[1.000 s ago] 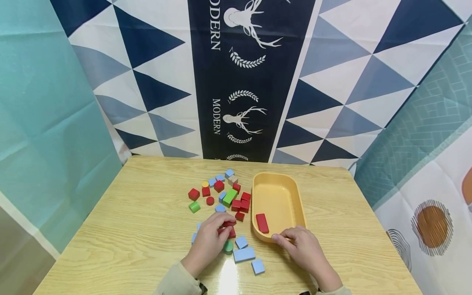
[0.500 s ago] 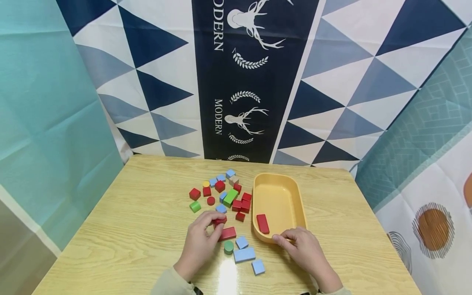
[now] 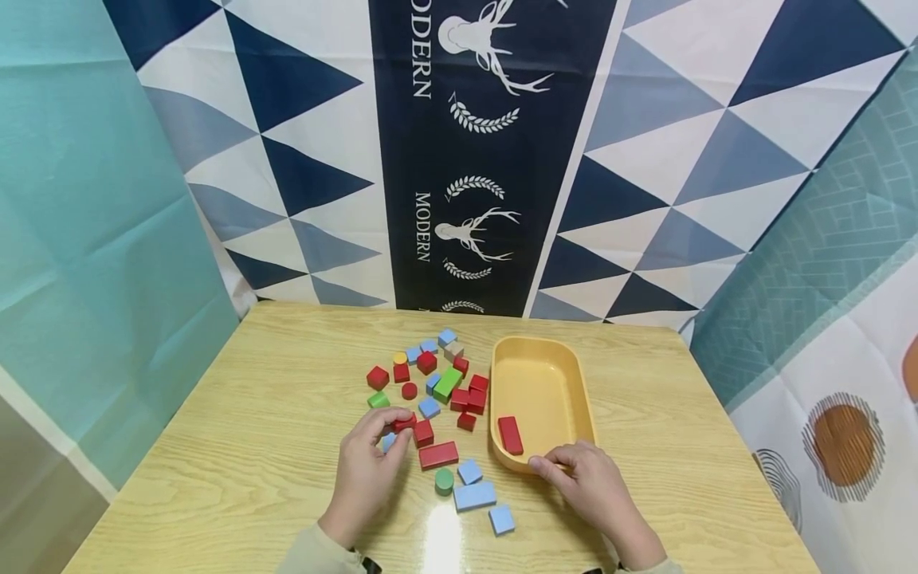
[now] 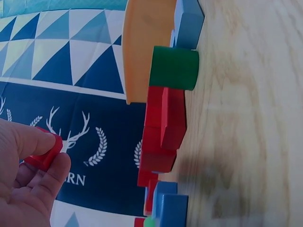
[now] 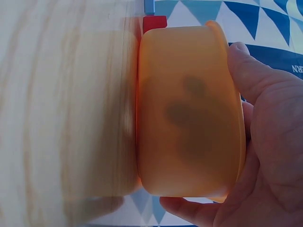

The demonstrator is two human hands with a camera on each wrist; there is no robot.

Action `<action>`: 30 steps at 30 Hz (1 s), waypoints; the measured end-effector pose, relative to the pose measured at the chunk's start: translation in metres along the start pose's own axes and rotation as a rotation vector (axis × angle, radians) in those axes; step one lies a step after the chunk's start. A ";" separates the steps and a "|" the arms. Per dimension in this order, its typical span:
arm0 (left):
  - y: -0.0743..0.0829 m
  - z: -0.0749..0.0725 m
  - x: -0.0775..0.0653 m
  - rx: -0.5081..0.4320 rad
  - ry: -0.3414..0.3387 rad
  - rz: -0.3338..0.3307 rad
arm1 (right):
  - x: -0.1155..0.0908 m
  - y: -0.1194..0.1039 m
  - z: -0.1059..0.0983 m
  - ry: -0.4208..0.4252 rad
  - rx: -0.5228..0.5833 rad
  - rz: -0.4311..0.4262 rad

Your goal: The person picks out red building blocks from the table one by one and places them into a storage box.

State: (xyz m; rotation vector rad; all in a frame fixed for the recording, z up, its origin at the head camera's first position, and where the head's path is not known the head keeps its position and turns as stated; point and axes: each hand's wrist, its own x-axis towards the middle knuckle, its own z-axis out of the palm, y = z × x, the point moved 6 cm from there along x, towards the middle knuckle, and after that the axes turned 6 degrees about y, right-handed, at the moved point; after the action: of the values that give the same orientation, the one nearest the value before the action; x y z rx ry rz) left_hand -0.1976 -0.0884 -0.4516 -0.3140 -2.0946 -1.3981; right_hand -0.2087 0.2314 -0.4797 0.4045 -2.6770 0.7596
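Observation:
Between thumb and fingers my left hand pinches a small red block, lifted off the table in the left wrist view. Just right of that hand lie a red cube and a long red block. A light blue block is partly hidden behind the fingers. My right hand grips the near rim of a yellow tray, the thumb on the rim in the right wrist view. Inside the tray, near its left wall, lies one red block.
Several red, blue and green blocks lie left of the tray, among them a green block and a yellow disc. Nearer the front are a green cylinder and a long blue block. A patterned cloth hangs behind the table.
My left hand has moved left with a red block, uncovering the long red block, the green cylinder and then the red cube. The right hand and the tray have stayed in place.

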 end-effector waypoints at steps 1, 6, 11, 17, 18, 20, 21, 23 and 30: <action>0.000 -0.001 0.001 0.004 0.005 0.003 | 0.000 0.000 0.000 -0.002 0.000 0.000; -0.001 -0.006 0.004 0.020 0.028 0.008 | 0.000 0.001 0.001 -0.005 0.004 0.010; -0.004 -0.010 0.005 0.035 0.053 -0.013 | 0.000 0.001 0.001 -0.005 0.006 0.011; -0.010 -0.019 0.008 0.101 0.096 -0.003 | 0.000 -0.001 0.000 -0.004 0.011 -0.001; -0.012 -0.022 0.009 0.116 0.108 0.009 | 0.001 -0.001 0.000 -0.004 0.011 -0.003; -0.013 -0.026 0.014 0.143 0.132 0.040 | 0.000 -0.001 -0.001 -0.003 0.011 -0.003; -0.014 -0.028 0.016 0.153 0.141 0.052 | 0.000 -0.001 -0.001 -0.004 0.010 -0.003; -0.014 -0.030 0.021 0.172 0.149 0.072 | 0.000 0.000 -0.001 -0.003 0.012 -0.001; -0.006 -0.014 0.029 0.087 0.080 0.038 | 0.000 -0.001 -0.001 0.002 0.009 -0.005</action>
State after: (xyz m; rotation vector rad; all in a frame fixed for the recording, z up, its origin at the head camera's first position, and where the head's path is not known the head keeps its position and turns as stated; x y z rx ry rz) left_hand -0.2187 -0.1067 -0.4354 -0.2571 -2.0661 -1.2728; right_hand -0.2085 0.2316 -0.4782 0.4125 -2.6706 0.7707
